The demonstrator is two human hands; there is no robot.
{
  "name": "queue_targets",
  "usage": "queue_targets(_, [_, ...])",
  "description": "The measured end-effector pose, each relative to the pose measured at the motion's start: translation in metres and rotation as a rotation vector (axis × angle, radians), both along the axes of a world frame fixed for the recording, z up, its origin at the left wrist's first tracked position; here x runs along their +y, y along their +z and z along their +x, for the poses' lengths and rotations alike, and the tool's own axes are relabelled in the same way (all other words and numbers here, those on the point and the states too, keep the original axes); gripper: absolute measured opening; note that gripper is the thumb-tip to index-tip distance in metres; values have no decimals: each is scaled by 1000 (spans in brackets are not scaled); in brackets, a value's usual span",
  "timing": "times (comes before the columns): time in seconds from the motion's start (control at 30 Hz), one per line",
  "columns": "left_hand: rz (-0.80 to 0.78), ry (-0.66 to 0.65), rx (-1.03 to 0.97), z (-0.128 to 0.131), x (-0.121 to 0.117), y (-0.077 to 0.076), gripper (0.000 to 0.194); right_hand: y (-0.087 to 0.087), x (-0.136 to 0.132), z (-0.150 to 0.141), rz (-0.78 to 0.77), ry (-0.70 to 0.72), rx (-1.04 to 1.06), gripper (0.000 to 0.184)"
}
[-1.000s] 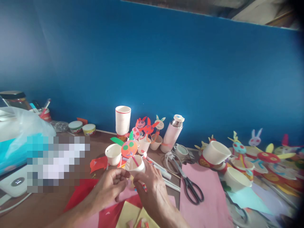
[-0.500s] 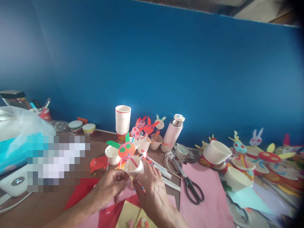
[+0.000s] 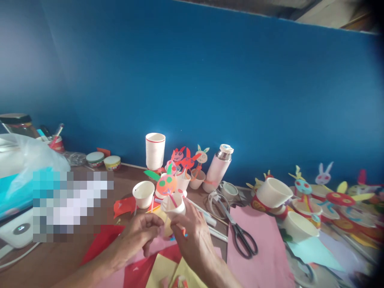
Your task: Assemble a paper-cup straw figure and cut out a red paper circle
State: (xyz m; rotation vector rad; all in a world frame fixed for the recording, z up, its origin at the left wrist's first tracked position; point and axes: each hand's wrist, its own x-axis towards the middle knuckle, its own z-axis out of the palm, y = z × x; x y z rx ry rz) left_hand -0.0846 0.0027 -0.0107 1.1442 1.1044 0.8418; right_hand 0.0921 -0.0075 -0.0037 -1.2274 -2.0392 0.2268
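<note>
A white paper cup (image 3: 174, 205) is gripped in my right hand (image 3: 193, 229), its fingers wrapped round the far side. From the cup rises an orange paper rabbit face (image 3: 166, 185) with green eyes and green ears, on a pink strip. My left hand (image 3: 144, 233) is pinched just left of the cup; whatever lies between those fingertips is too small to make out. Beneath both hands are red paper (image 3: 103, 242), pink paper and a yellow sheet (image 3: 159, 269) with paper scraps on it.
Black-handled scissors (image 3: 244, 241) rest on pink paper (image 3: 267, 256) to the right. Behind stand a cup stack (image 3: 155, 152), a pink thermos (image 3: 216, 170) and an open paper cup (image 3: 143, 195). Several paper-figure cups (image 3: 306, 204) crowd the right side. A power bank (image 3: 18, 232) lies at left.
The cup with the rabbit face has shifted slightly right, and the face has swung right and down. My right hand has moved a little right with it. My left hand stays pinched nearby.
</note>
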Motion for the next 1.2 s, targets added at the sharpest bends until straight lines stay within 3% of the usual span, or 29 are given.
queue_targets(0.27, [-7, 86, -85, 1, -1, 6, 20, 4, 4, 0, -36, -27, 157, 19])
queue_targets(0.63, [74, 61, -142, 9, -3, 8, 21, -8, -2, -9, 36, 13, 153, 23])
queue_targets(0.8, [129, 106, -73, 6, 0, 8, 18, -8, -4, -11, 30, 30, 123, 27])
queue_targets(1.0, [210, 125, -31, -4, 4, 15, 15, -8, -6, -7, 2, 14, 164, 18])
queue_targets(1.1, [209, 103, -21, -10, 8, 22, 17, -5, -5, -4, -38, 7, 163, 15])
queue_targets(1.2, [128, 72, -164, -17, 13, 23, 18, 6, -4, 4, -111, -8, 125, 15])
